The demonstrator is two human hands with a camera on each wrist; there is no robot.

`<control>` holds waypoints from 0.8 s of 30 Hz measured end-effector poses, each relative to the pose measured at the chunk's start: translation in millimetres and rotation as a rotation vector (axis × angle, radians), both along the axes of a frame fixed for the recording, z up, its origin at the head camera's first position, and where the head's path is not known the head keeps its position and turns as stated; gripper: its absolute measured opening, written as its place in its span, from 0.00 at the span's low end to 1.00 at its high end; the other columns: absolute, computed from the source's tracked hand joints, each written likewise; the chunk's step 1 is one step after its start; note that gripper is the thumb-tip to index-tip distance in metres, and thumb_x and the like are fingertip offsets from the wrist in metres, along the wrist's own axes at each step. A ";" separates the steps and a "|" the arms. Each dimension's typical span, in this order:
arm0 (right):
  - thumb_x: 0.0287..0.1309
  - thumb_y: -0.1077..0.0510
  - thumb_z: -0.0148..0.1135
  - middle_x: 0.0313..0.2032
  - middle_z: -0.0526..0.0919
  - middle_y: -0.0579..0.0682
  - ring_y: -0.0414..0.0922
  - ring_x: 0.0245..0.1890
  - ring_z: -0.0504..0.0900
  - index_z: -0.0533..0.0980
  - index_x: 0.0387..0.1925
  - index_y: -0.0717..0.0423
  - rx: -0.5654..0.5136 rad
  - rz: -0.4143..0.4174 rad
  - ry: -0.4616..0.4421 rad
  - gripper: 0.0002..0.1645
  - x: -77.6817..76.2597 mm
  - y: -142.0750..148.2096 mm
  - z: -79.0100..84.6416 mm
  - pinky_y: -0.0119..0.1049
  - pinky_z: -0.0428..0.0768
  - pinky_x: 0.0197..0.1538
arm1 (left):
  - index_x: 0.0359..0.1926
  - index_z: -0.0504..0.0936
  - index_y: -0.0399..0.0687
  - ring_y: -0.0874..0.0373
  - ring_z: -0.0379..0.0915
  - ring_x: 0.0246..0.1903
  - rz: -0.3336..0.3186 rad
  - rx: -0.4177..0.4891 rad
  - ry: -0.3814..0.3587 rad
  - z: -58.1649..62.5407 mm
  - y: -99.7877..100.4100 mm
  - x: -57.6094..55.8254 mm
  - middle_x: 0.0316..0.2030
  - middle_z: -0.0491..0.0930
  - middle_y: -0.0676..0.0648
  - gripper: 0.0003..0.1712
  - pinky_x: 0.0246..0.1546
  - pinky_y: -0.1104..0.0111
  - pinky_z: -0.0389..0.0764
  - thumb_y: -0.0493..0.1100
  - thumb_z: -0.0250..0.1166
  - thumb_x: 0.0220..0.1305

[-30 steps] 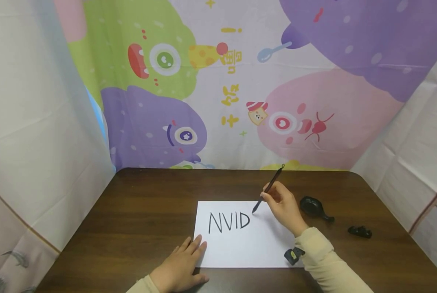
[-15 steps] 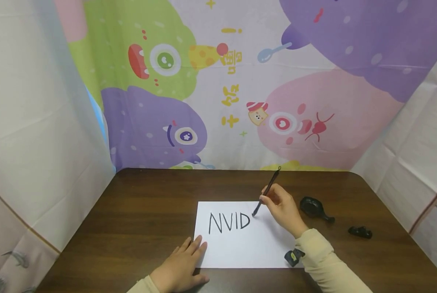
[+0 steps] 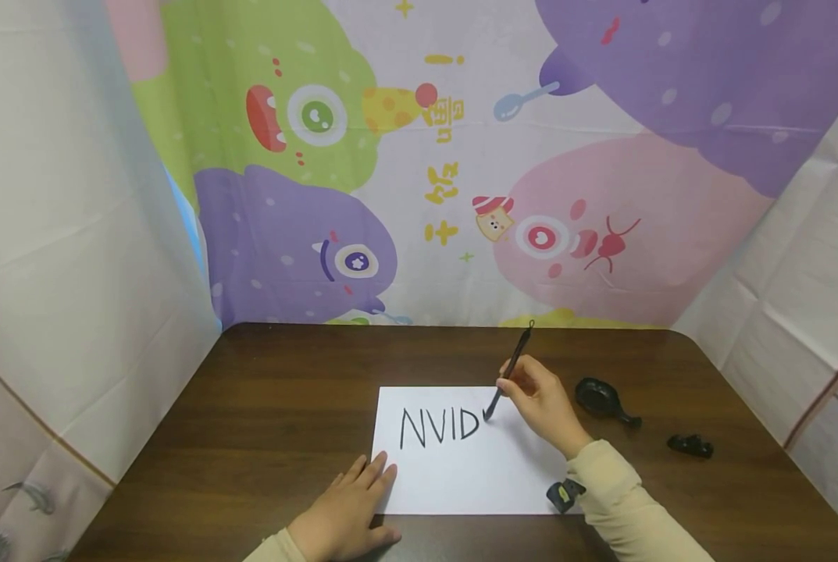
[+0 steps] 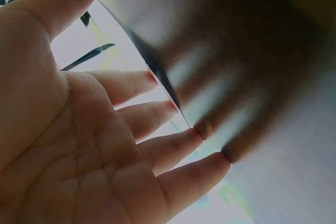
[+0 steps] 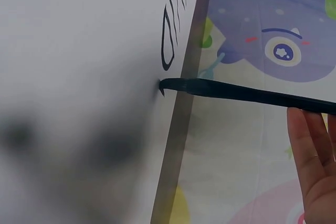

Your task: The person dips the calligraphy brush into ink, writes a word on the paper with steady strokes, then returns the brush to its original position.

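My right hand (image 3: 541, 402) pinches a slim black writing brush (image 3: 519, 353) with a loop at its top end. The brush is tilted, and in the right wrist view its soft tip (image 5: 164, 84) bends against the white paper (image 3: 461, 488), at the start of a short dark stroke. The black letters "NVID" (image 3: 440, 428) stand just left of the tip. My left hand (image 3: 347, 506) lies flat at the paper's lower left edge, fingers straight and spread, fingertips on the sheet. In the left wrist view its palm (image 4: 79, 145) shows, holding nothing.
Right of the paper on the brown wooden table (image 3: 264, 406) lies a black, rounded dish-like thing with a short handle (image 3: 601, 398). Farther right is a small, bumpy black object (image 3: 690, 445), like a brush rest. A cartoon-printed cloth (image 3: 419, 289) hangs behind the table.
The brush tip has moved slightly down the paper, right of the "D", leaving a short stroke. My right hand has shifted down a little with it; the left hand stays put.
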State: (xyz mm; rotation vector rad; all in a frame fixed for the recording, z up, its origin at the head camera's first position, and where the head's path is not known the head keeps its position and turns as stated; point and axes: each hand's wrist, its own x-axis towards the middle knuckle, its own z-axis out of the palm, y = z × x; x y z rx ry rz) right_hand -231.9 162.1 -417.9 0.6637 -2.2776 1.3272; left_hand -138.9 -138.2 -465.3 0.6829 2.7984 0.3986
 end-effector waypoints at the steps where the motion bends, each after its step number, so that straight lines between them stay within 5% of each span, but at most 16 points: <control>1: 0.55 0.73 0.65 0.33 0.83 0.59 0.48 0.31 0.85 0.74 0.36 0.66 0.003 -0.002 -0.005 0.08 0.5 0.0 0.2 0.28 0.83 0.36 | 0.71 0.65 0.42 0.32 0.54 0.71 -0.001 0.000 0.000 0.2 -0.2 0.1 0.73 0.59 0.38 0.48 0.61 0.34 0.64 0.63 0.67 0.56; 24: 0.56 0.73 0.64 0.31 0.83 0.61 0.58 0.31 0.85 0.74 0.37 0.68 -0.026 0.075 -0.053 0.07 4.3 3.0 1.0 0.31 0.85 0.36 | 0.71 0.65 0.41 0.31 0.54 0.71 0.002 0.002 0.007 -0.1 0.2 0.6 0.73 0.59 0.37 0.48 0.62 0.35 0.64 0.62 0.68 0.56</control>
